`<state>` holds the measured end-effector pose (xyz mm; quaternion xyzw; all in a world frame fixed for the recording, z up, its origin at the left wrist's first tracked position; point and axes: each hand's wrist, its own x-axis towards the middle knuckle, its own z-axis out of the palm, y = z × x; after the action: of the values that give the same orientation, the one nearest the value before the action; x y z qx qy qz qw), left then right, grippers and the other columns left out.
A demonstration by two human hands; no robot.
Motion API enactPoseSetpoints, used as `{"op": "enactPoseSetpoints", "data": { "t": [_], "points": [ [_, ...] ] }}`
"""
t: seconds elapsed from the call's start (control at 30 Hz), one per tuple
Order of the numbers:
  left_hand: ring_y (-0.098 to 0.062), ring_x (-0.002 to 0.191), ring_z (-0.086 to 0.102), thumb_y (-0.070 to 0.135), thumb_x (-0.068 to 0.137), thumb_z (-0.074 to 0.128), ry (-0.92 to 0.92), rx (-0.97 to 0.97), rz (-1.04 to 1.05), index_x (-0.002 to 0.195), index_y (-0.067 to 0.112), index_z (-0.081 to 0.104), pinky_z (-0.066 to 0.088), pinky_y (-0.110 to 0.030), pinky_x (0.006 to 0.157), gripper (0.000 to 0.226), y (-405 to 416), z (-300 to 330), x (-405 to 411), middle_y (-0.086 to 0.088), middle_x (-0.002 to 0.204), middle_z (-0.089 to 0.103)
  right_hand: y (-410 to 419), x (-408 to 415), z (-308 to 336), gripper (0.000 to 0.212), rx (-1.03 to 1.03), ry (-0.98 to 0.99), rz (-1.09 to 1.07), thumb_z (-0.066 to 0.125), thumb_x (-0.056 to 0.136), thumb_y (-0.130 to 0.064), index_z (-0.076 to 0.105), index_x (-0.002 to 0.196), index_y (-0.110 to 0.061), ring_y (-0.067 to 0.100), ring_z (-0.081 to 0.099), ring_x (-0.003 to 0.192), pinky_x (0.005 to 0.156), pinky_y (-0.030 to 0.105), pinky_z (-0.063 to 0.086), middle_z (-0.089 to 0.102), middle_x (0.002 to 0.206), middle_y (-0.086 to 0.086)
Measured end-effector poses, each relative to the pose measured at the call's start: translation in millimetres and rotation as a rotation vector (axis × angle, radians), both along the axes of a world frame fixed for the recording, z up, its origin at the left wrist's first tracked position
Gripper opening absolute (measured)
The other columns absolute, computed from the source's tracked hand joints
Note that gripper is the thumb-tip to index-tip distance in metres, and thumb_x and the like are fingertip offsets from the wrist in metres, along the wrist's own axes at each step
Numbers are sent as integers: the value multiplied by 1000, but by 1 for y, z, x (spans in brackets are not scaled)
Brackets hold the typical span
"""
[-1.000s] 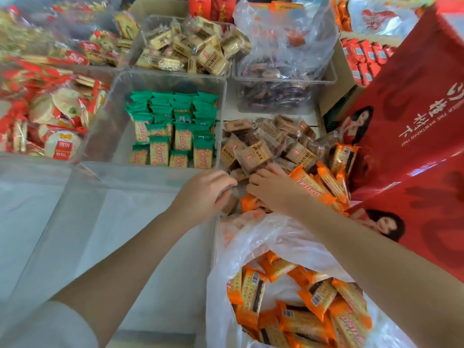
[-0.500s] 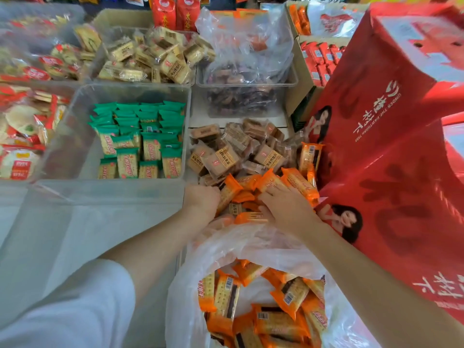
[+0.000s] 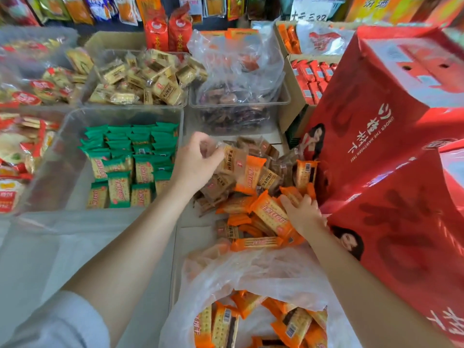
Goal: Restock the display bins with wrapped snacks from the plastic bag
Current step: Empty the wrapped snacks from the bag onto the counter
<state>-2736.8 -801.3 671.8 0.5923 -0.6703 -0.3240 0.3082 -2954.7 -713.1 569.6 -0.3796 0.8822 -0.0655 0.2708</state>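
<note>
I see the left hand [image 3: 198,159] out over the middle display bin [image 3: 253,197], fingers curled and pinching the clear end of a brown wrapped snack [image 3: 232,159] at the top-left of the pile; it grips that pack, thumb side toward me. The right hand [image 3: 302,213] lies lower & to the right, fingers spread flat on the orange wrapped snacks [image 3: 271,217] heaped at the near-right part of the same bin, pressing on them w/o closing round any; it's relaxed, not clenched. So the brown packs sit under & just right of the left hand, the orange ones under & left of the right hand, both sorts mixed in one heap. The plastic bag [image 3: 251,277] is close to me, btm centre, mouth gaping, more orange packs [image 3: 226,325] inside, well below both hands; the right forearm crosses over its right edge. Left of the middle bin a clear bin holds green wrapped snacks [image 3: 130,162] stood in rows. Behind that, another bin of yellow-beige packs [image 3: 150,76], and beside it a clear bin w/ dark snacks [image 3: 236,111] under a crumpled clear bag. Tall red gift boxes [image 3: 391,116] stand hard against the right side, touching the right wrist area. A pale sleeve [image 3: 57,322] shows at btm left.
</note>
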Motion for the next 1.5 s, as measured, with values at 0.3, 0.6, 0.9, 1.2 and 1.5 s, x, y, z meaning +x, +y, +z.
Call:
{"op": "enactPoseSetpoints", "data": {
  "t": [0.3,0.6,0.9,1.2,1.5],
  "points": [
    [-28,106,57,20,91,56,-240,-56,160,117,9,48,48,-36,84,29,-33,-63,-13,-11,115,60,-15,-13,-15,86,-261,-63,-224,57,87,-47,9,149,-10,38,28,132,108,47,23,32,147,18],
    [-31,134,34,21,89,52,-541,-418,-527,137,8,43,30,-50,110,51,-17,-83,-30,-13,145,38,-18,4,-22,45,-268,-31,204,43,96,-36,42,134,-11,30,40,128,106,38,30,48,137,11],
    [-30,143,11,49,93,45,-751,-183,-699,150,28,0,17,-38,115,76,-28,-100,-57,-17,156,-3,9,35,-11,83,-233,45,666,7,80,-60,27,147,-15,18,19,142,117,32,14,27,154,4],
    [-25,121,38,19,75,63,-583,-61,-752,149,25,8,36,-36,98,93,-3,-97,-58,-5,136,40,-39,-36,-13,36,-503,-130,-81,47,94,-12,46,126,4,34,42,124,105,40,32,45,132,21],
    [-5,132,25,62,78,33,-416,6,-796,129,30,51,21,-25,111,63,41,-78,-11,9,145,34,-79,-48,-48,56,-230,-15,-154,56,92,-29,34,134,2,40,33,128,107,42,27,32,139,22]
  ]
}}
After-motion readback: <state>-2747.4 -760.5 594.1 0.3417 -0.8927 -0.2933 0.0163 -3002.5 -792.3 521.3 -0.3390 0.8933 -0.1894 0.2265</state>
